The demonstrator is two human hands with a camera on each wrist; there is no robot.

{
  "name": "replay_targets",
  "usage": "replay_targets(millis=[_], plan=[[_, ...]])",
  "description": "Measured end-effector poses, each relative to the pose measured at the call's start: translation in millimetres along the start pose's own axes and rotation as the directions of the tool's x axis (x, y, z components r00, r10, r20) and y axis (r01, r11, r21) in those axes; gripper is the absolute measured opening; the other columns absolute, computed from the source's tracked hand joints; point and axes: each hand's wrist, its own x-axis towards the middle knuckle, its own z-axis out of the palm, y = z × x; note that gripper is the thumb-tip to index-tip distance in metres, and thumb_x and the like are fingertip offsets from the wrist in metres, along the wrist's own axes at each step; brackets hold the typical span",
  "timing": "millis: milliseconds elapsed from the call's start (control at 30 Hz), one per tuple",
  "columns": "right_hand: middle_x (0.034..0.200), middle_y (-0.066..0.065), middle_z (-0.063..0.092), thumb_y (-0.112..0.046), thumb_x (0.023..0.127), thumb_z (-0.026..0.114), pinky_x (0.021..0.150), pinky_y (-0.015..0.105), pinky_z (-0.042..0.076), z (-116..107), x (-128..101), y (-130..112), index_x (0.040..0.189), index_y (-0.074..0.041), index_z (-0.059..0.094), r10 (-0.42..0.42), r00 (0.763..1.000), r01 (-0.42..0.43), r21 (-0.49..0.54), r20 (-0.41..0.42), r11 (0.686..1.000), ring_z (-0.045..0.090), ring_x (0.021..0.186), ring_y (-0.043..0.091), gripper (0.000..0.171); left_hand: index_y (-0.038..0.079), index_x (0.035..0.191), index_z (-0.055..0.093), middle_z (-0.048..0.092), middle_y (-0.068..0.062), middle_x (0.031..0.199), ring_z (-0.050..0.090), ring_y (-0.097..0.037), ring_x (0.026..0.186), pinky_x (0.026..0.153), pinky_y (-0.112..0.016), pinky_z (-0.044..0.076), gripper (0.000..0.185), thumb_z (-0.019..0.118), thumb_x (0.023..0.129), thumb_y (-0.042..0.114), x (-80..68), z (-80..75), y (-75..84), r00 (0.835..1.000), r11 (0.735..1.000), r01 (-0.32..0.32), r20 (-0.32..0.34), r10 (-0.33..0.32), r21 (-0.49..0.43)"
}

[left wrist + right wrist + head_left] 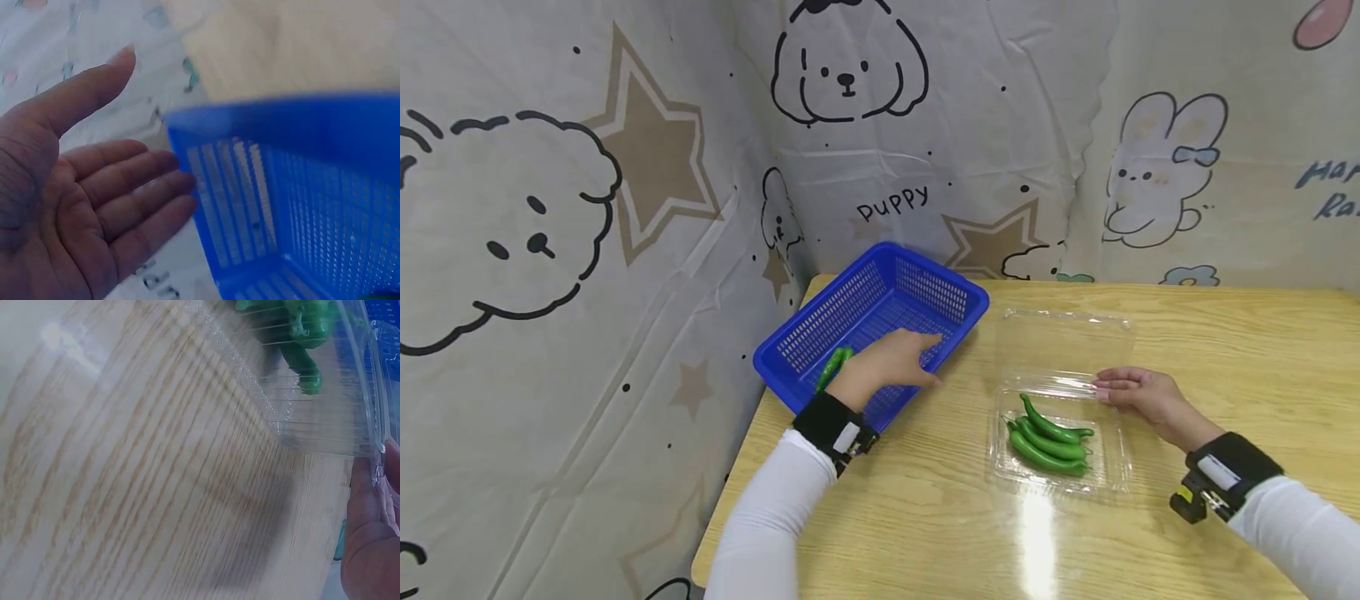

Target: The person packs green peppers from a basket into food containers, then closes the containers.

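A blue slotted basket [936, 268] stands at the table's back left corner. My left hand [898, 354] hovers over its near side, palm open and holding nothing; the left wrist view shows straight fingers [125, 194] beside the basket wall [300, 125]. One green pepper [833, 367] lies inside the basket, just left of that hand. A clear clamshell container [1112, 475] lies open at mid table with three green peppers [1048, 437] in it. My right hand [1131, 390] rests its fingertips on the container's right rim near the hinge, and it appears in the right wrist view [369, 550] against the container's clear wall [325, 425].
The wooden table [925, 517] has bare surface in front of the basket and to the right of the container. Its left edge runs close to the basket. A cartoon-print cloth [587, 250] hangs as a wall on the left and behind. The container's lid [1063, 337] lies flat behind the tray.
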Motion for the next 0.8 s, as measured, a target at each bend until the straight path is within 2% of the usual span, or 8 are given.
replay_targets(millis=[133, 233, 400, 567, 667, 800], plan=[[0.094, -0.01, 0.071, -0.001, 0.087, 0.065, 0.078, 0.022, 0.054, -1.6, -0.9, 1.5, 0.107, -0.009, 0.063, 0.003, 1.0, -0.003, 0.012, 0.0, 1.0, 0.067, 0.086, 0.004, 0.022, 0.004, 0.142, 0.041, 0.048, -0.012, 0.14, 0.044, -0.026, 0.131, 0.107, -0.037, 0.036, 0.081, 0.077, 0.078, 0.037, -0.3, -6.0, -17.2, 0.995, 0.994, 0.078, -0.052, -0.081, -0.07], [0.094, -0.01, 0.072, -0.001, 0.086, 0.065, 0.077, 0.021, 0.054, -2.9, -1.3, 2.5, 0.105, -0.011, 0.064, 0.001, 1.0, -0.001, 0.016, -0.005, 1.0, 0.067, 0.086, 0.003, 0.021, 0.001, 0.14, 0.042, 0.049, -0.014, 0.14, 0.044, -0.028, 0.13, 0.107, -0.038, 0.036, 0.08, 0.077, 0.078, 0.037, -1.1, -10.7, -26.7, 0.991, 0.991, 0.113, -0.065, -0.117, -0.069], [0.092, -0.009, 0.072, 0.0, 0.085, 0.066, 0.075, 0.021, 0.054, -4.0, -1.7, -0.7, 0.099, -0.017, 0.067, 0.007, 1.0, -0.007, 0.024, -0.021, 1.0, 0.068, 0.084, 0.003, 0.022, 0.0, 0.138, 0.045, 0.049, -0.014, 0.139, 0.044, -0.029, 0.13, 0.107, -0.039, 0.036, 0.078, 0.077, 0.077, 0.036, -4.3, -21.4, -33.0, 0.982, 0.984, 0.163, -0.086, -0.168, -0.067], [0.093, -0.01, 0.072, 0.0, 0.085, 0.066, 0.076, 0.021, 0.054, -4.6, -2.9, -1.7, 0.102, -0.015, 0.066, -0.001, 1.0, 0.001, 0.014, -0.013, 1.0, 0.068, 0.085, 0.004, 0.022, 0.002, 0.139, 0.044, 0.047, -0.013, 0.141, 0.043, -0.029, 0.131, 0.107, -0.041, 0.036, 0.078, 0.077, 0.078, 0.035, -4.9, -22.2, -48.3, 0.956, 0.959, 0.269, -0.098, -0.277, -0.087], [0.094, -0.01, 0.072, 0.0, 0.086, 0.065, 0.076, 0.021, 0.054, -5.4, -3.2, -1.2, 0.103, -0.014, 0.066, -0.005, 1.0, 0.005, 0.009, -0.011, 1.0, 0.068, 0.086, 0.005, 0.022, 0.0, 0.138, 0.044, 0.048, -0.015, 0.14, 0.044, -0.031, 0.13, 0.107, -0.042, 0.036, 0.077, 0.076, 0.078, 0.035, -3.7, -20.0, -60.6, 0.944, 0.949, 0.298, -0.113, -0.309, -0.101], [0.093, -0.01, 0.072, 0.0, 0.086, 0.065, 0.076, 0.021, 0.054, -4.1, -2.6, -0.7, 0.102, -0.015, 0.066, -0.007, 1.0, 0.007, 0.0, -0.011, 1.0, 0.068, 0.086, 0.005, 0.022, -0.002, 0.137, 0.045, 0.049, -0.018, 0.138, 0.046, -0.032, 0.128, 0.105, -0.044, 0.038, 0.076, 0.076, 0.078, 0.033, -4.7, -16.8, -77.5, 0.927, 0.924, 0.321, -0.131, -0.352, -0.208]])
